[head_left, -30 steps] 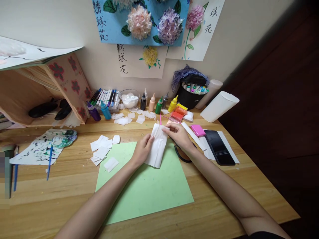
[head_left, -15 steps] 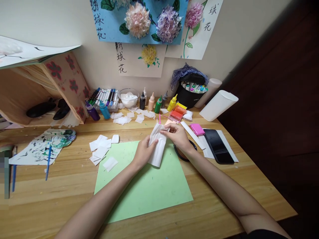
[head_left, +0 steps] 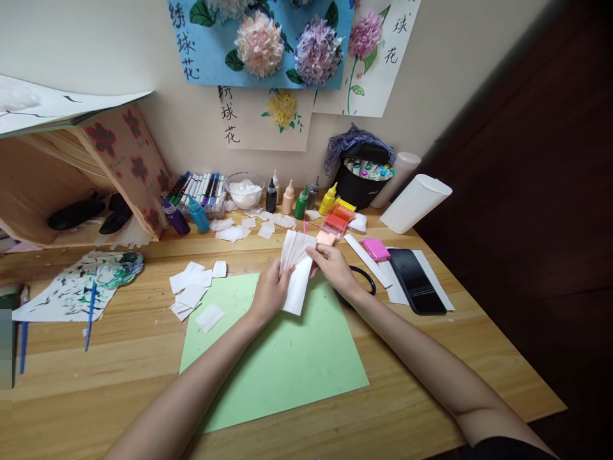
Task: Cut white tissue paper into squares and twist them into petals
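A folded white tissue [head_left: 297, 281] is held up above the green sheet [head_left: 282, 364], with creases across its upper part. My left hand [head_left: 269, 291] is closed on its left edge, the thumb lying over the front. My right hand [head_left: 332, 268] pinches its right edge between thumb and fingers; some of those fingertips are hidden behind it. Cut white paper pieces [head_left: 191, 287] lie in a loose pile left of my left hand, partly on the green sheet. A black loop-shaped handle [head_left: 364, 280] shows beside my right wrist, partly covered by it.
Paint bottles [head_left: 301, 203], a glass bowl [head_left: 244, 190] of white material and markers [head_left: 204, 190] line the back. A phone [head_left: 416, 281] and pink packet [head_left: 376, 249] lie right. A paintbrush [head_left: 90, 313] rests on paint-marked paper [head_left: 62, 300] at left.
The tissue has been turned and spread flatter, its upper edge now smoother. My right hand has slid down slightly along its right edge. The view has shifted a little.
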`<state>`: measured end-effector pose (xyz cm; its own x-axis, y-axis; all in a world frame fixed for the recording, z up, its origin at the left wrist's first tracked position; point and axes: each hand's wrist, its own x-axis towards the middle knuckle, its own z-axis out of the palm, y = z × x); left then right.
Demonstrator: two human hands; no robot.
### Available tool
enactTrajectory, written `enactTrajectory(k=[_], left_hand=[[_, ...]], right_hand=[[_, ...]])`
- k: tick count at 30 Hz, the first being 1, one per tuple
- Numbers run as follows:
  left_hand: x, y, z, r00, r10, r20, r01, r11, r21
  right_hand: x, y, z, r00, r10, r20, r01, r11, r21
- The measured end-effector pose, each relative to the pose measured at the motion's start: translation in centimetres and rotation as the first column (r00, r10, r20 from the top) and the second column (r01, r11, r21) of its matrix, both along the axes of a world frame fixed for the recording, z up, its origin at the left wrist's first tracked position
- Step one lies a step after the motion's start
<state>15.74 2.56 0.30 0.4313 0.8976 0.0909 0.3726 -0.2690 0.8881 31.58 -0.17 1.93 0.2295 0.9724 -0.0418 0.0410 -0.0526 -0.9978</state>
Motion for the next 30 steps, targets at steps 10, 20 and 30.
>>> enactTrajectory(k=[10,20,30], left_hand=[[-0.1,-0.2,-0.1,0.994,0.003,-0.112,0.004,0.998,0.064],[-0.5,0.4,0.3,0.984,0.178,0.001,-0.177,0.979,0.099],[-0.9,1.6,-0.4,0.940,0.322,0.115,-0.319,0.947,-0.038]], right_hand=[[-0.4,0.0,-0.2,0.999,-0.002,-0.047,0.000,0.999,-0.042],[-2.9,-1.4,-0.7,0.961,0.222,-0.162,-0.244,0.961,-0.129],[-2.0,-1.2,-0.6,0.937,0.338,-0.085,-0.349,0.902,-0.253]])
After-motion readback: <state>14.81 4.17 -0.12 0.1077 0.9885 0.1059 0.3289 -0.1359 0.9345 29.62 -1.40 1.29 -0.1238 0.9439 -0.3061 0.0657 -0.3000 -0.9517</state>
